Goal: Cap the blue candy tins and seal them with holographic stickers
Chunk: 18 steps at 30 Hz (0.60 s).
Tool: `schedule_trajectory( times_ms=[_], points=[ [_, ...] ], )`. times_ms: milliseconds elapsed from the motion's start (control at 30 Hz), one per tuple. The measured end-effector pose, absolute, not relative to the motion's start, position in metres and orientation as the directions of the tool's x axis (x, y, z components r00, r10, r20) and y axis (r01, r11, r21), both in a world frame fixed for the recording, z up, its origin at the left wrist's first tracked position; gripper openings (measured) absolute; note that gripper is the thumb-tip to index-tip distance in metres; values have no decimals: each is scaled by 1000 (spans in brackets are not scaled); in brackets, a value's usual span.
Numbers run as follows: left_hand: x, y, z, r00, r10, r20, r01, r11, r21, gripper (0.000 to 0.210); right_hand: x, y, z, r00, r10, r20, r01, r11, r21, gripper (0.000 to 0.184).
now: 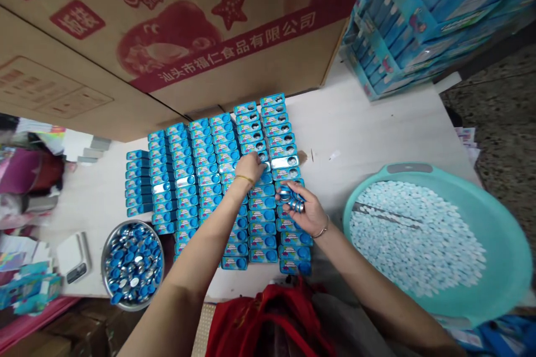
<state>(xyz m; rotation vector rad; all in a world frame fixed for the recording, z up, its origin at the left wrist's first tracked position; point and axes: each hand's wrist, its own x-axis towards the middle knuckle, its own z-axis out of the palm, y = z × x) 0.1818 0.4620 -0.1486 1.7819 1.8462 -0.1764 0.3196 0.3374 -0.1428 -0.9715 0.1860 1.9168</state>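
Note:
Small blue rectangular tins (262, 203) stand in long rows on the table, each with a round spot at one end of its top. My left hand (250, 167) is closed in a pinch over a tin in the second row from the right. Its fingertips are at that tin's round spot, and whatever they pinch is hidden. My right hand (310, 213), just to the right and nearer me, cups several small round metal caps (296, 205), blue and silver, over the rightmost row. On the far tins (280, 139) of the two right rows the round spots look dark and whitish; most others look blue.
A metal bowl (106, 284) of blue and silver caps stands at the left, beside a small white device (73, 256). At the right is a turquoise basin (508, 256) of pale tablets. Large cartons (251, 72) line the back; blue display boxes (402, 28) are stacked far right.

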Motion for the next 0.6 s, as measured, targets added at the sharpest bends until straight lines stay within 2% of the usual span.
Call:
schedule_trajectory(
  times_ms=[100,267,367,600],
  points=[
    [182,467,-150,75,845,-529,967,68,245,17,323,338,-143,-247,666,-704,-787,-562,-256,23],
    [178,462,-149,119,855,-505,950,50,309,10,322,342,-143,-233,646,-726,-759,-588,-280,26],
    [180,460,-148,80,854,-513,970,51,236,8,320,343,-141,-221,641,-735,-720,-615,-320,29],
    [187,462,-145,16,834,-551,999,12,47,23,318,346,-138,-206,640,-740,-733,-603,-316,32]
  ],
)
